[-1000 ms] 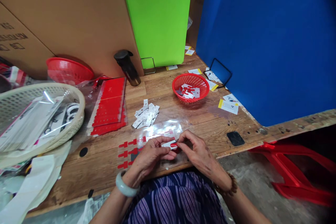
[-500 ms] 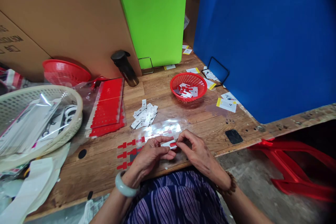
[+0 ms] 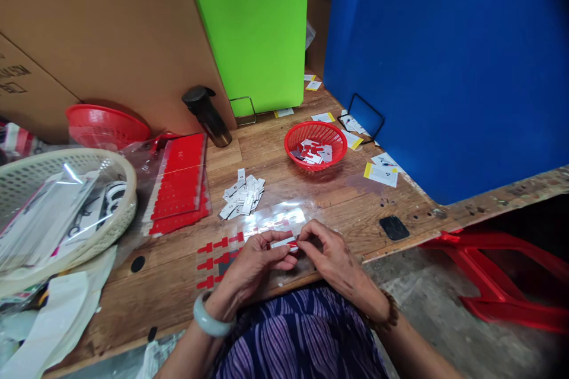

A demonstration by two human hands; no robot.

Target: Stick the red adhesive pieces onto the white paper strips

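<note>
With the white card (image 3: 280, 243) pinched in my left hand (image 3: 254, 256) above the table (image 3: 169, 272) near its front edge, and my right hand (image 3: 328, 250) nipping the red piece (image 3: 293, 244), I'd align both squarely, pressing gently.

Card pile (image 3: 243, 195) behind sticker sheet (image 3: 236, 238)

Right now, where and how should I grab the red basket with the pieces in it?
Probably by the near rim of the red basket, coming from your side: it flares outward toward you, while printed cards lie beyond it and to its right. Keep it level; loose pieces lie inside.
</note>
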